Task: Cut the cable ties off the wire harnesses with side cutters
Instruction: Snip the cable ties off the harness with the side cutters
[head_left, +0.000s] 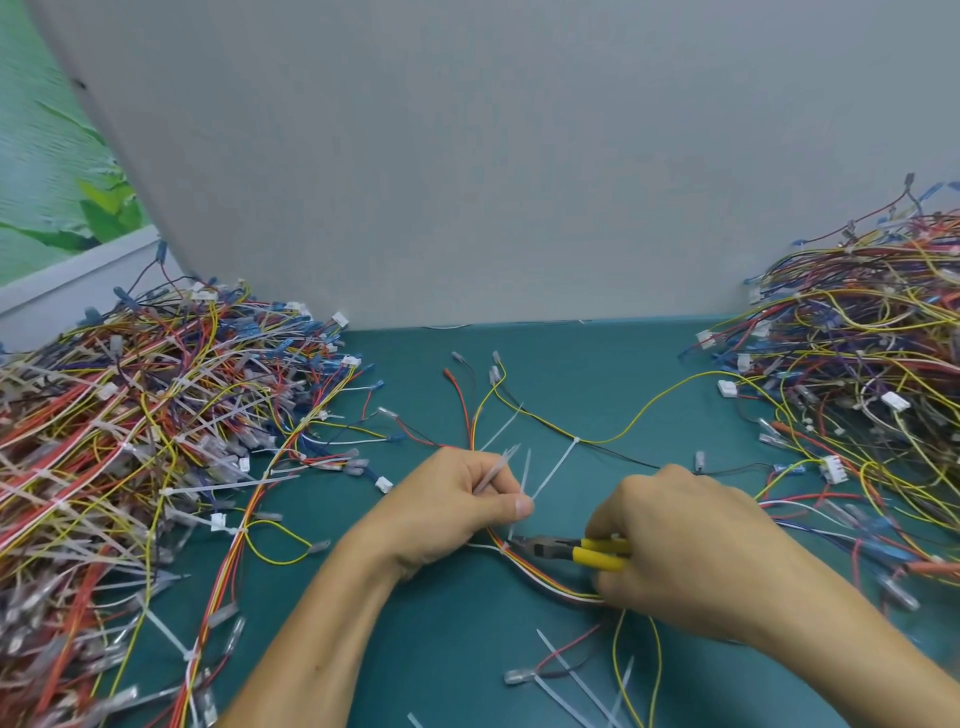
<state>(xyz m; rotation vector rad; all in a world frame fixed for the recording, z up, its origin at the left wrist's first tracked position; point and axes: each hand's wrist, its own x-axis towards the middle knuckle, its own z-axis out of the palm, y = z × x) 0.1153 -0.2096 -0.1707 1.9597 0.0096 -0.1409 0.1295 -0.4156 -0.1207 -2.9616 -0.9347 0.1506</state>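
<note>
A wire harness (550, 579) of red, yellow, white and black wires lies across the green mat (597, 374) in front of me. My left hand (457, 506) grips the harness together with several white cable-tie tails (525, 470) that stick up from the fist. My right hand (680, 545) holds yellow-handled side cutters (576, 552). Their dark jaws point left and sit at a white cable tie (505, 545) on the harness just below my left hand. Another cable tie (558, 467) stands on the black and yellow wires behind my hands.
A big heap of harnesses with cable ties (130, 441) fills the left side. A second heap of harnesses (862, 374) sits at the right. Loose cable ties (576, 680) lie on the mat near the front edge. A grey wall panel (493, 156) closes the back.
</note>
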